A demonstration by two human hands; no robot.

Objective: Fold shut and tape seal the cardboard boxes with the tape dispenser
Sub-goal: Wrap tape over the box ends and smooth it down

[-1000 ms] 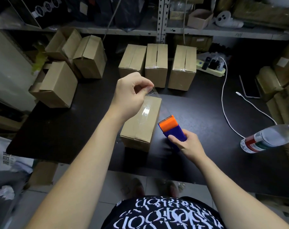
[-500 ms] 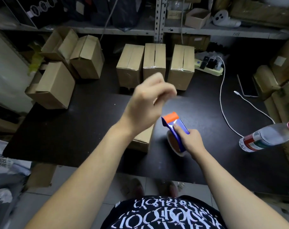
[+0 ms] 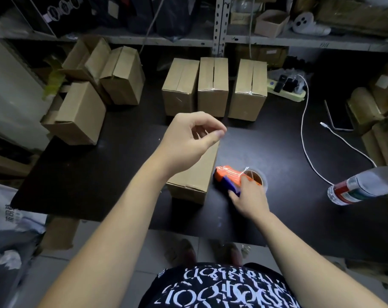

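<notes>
One box [image 3: 195, 174]: on the table [image 3: 99, 174], below our left hand.
Left hand [image 3: 188, 138]: raised, fingers curled toward the thumb; we cannot tell whether it pinches anything.
Right hand [image 3: 248, 196]: grips our dispenser [image 3: 227, 175], which lies on the table just right of the box.
Three boxes [image 3: 213, 85]: in a row behind.

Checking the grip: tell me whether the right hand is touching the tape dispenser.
Touching. The head view shows the right hand on the tape dispenser, fingers over its orange top, thumb against its blue side.

The left hand [image 3: 186, 141] hides the box's [image 3: 199, 174] far end (partly).
</notes>
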